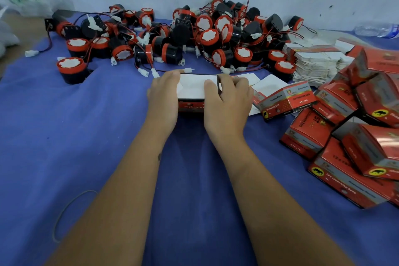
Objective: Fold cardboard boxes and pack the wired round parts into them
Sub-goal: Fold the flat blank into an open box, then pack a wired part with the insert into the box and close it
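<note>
Gripping a half-folded cardboard box (191, 90) at frame centre with both hands: left hand (164, 101) curling round its left end, right hand (226, 101) clasping the right end, thumb lying on the white inner flap. Resting on a blue cloth (97, 136). Lying heaped across the upper middle, wired round parts (194, 34). Stacking up at right, folded red boxes (356, 131), with flat box blanks (315, 62) just above them.

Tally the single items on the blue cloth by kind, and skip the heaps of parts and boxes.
Hands: 2 (left hand, right hand)
Box being folded: 1
Rubber band: 1
Plastic bottle: 1
Total: 5
</note>
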A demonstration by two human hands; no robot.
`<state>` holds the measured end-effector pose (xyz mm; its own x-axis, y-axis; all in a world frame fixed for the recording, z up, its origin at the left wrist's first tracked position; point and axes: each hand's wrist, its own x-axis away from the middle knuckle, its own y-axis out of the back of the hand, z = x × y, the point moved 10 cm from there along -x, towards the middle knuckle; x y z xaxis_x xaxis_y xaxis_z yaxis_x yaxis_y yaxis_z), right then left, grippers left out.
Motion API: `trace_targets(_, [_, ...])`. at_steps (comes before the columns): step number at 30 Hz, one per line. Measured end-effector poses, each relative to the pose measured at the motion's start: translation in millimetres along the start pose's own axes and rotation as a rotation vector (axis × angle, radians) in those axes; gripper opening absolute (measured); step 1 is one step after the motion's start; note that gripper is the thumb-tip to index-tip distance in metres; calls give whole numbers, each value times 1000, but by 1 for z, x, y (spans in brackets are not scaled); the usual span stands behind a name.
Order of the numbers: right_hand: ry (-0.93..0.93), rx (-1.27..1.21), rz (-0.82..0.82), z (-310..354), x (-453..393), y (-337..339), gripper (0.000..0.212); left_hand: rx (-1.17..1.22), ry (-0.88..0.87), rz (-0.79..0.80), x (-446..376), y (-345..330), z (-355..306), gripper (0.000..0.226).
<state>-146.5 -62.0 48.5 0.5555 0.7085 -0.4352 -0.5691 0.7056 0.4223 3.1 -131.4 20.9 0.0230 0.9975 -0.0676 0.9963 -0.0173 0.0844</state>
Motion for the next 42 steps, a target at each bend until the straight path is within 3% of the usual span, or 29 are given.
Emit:
trace_targets(3, [-16,-61,87,-1,1,-8,21,-202,-33,-106,-1,12,-5,36])
trace_targets(6, [41,-214,74,7,4,-6,20,-262,-228,-34,4,6,-17,65])
trace_targets(10, [203,-266,132,24,9,-10,28,-24,-89,155,-2,0,1,58])
trace_targets(12, [247,-212,163,28,10,-15,39,91,-33,131,-5,8,9,47])
trace_targets(14, [312,-142,203,35,12,-20,51,135,-120,65,-4,22,0,34])
trace_targets(17, [518,205,164,52,22,-23,52,22,-369,58,-2,27,-25,58])
trace_targets(19, [595,365,172,58,30,-30,55,40,-408,58,0,29,-28,55])
trace_targets(21, [621,474,313,57,36,-45,62,91,-419,25,2,36,-33,50])
trace_targets(24, [688,661,474,53,44,-63,38,306,-371,-42,4,46,-35,42])
trace_targets(26, [662,608,500,57,45,-62,19,326,-358,-104,7,48,-35,31])
trace_targets(30, [555,590,538,54,44,-65,31,-74,-421,-94,11,32,-39,31])
trace_targets(35, [516,580,533,57,47,-68,18,47,-294,-191,2,44,-20,39])
trace_targets(38, [646,402,422,70,50,-57,16,95,-88,-218,-10,44,6,17])
trace_targets(40, [694,106,163,82,34,-25,22,31,-97,-279,-13,47,8,29])
trace_targets(42, [619,-84,-119,75,4,5,21,-36,-120,-324,-11,48,7,35])
